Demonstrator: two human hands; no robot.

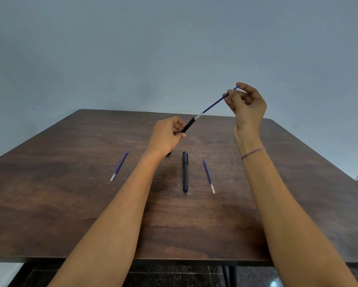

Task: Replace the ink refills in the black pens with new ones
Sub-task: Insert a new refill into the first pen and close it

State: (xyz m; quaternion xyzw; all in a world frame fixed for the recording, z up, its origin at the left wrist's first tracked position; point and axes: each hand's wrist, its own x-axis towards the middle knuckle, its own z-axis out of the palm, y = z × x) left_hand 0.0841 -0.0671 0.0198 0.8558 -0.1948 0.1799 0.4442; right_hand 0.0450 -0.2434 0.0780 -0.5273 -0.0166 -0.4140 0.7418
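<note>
Right grip (246,106) pinches refill (214,103) (left grip (167,135): barrel (188,125))

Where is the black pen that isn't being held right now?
Head view: the black pen lies near the centre of the table, between the left forearm and a loose refill on its right.

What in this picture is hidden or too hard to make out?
Head view: the pen barrel's lower end, wrapped in the left hand.
Head view: a small dark piece on the table, mostly behind the left wrist; unidentifiable.
Head view: part of the refill, covered where the right hand pinches it.
</note>
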